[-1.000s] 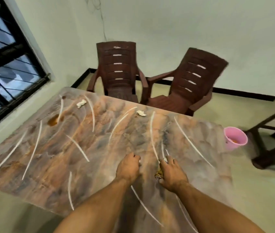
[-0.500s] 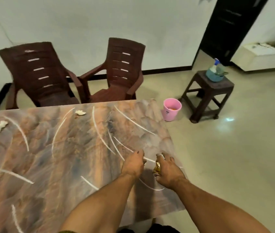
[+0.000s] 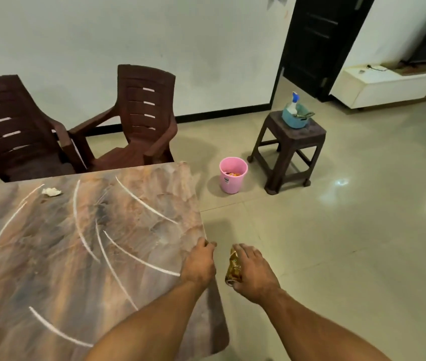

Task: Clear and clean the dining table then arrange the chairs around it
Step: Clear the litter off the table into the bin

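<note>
The marble-patterned dining table (image 3: 81,251) fills the left half of the view. A crumpled white tissue (image 3: 51,192) lies near its far edge. My right hand (image 3: 252,272) is past the table's right edge, above the floor, and grips a gold wrapper (image 3: 233,267). My left hand (image 3: 199,261) is at the table's right edge with curled fingers; what it holds, if anything, is hidden. Two brown plastic chairs (image 3: 139,121) (image 3: 11,128) stand behind the table's far side. A pink bin (image 3: 233,175) with some rubbish inside sits on the floor beyond the table's far right corner.
A dark plastic stool (image 3: 288,149) stands right of the bin and carries a blue basket (image 3: 296,118) with a spray bottle (image 3: 292,104). A dark door (image 3: 318,40) and a low white cabinet (image 3: 386,84) are at the back right. Glossy tiled floor (image 3: 350,243) spreads to the right.
The view has swung right, bringing the stool, door and cabinet into sight. Both hands have moved from over the table to its right edge, the right one carrying the wrapper off the table.
</note>
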